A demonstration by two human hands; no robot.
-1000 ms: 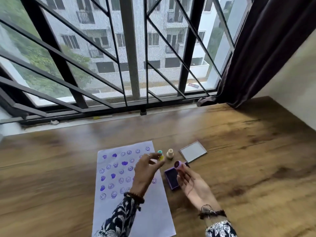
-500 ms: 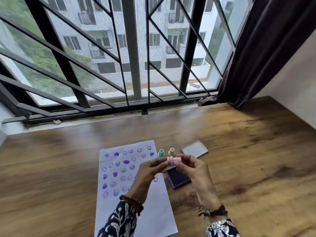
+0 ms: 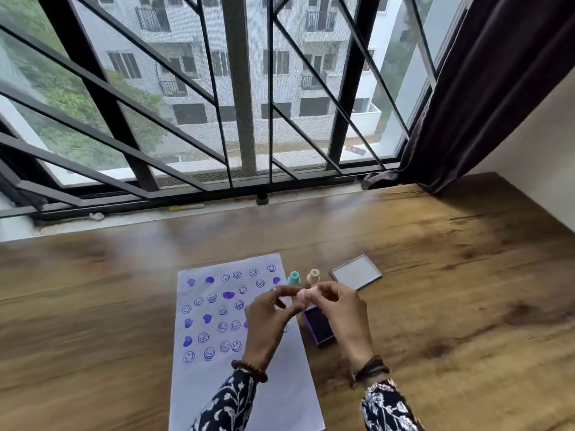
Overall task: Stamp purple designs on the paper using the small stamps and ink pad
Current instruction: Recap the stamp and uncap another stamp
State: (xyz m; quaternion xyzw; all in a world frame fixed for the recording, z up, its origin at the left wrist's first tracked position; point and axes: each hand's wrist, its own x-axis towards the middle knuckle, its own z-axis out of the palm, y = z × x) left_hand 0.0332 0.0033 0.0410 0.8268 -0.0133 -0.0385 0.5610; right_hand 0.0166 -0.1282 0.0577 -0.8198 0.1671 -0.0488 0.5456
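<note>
A white paper (image 3: 236, 362) lies on the wooden table, its upper half covered with purple smiley and heart prints. To its right sits the open purple ink pad (image 3: 319, 326). My left hand (image 3: 267, 318) and my right hand (image 3: 342, 312) meet above the pad's near-left corner, both pinching a small pink stamp (image 3: 304, 295) between their fingertips. A teal stamp (image 3: 293, 277) and a beige stamp (image 3: 313, 276) stand upright just beyond my hands, beside the paper's top right corner.
The ink pad's lid (image 3: 355, 271) lies flat to the right of the beige stamp. A barred window (image 3: 242, 119) runs along the table's far edge, with a dark curtain (image 3: 485, 88) at the right and a white wall (image 3: 541, 150) beside it.
A second ago my left hand set down the teal stamp while the right held the pink one alone. The hands have since come together on the pink stamp.
</note>
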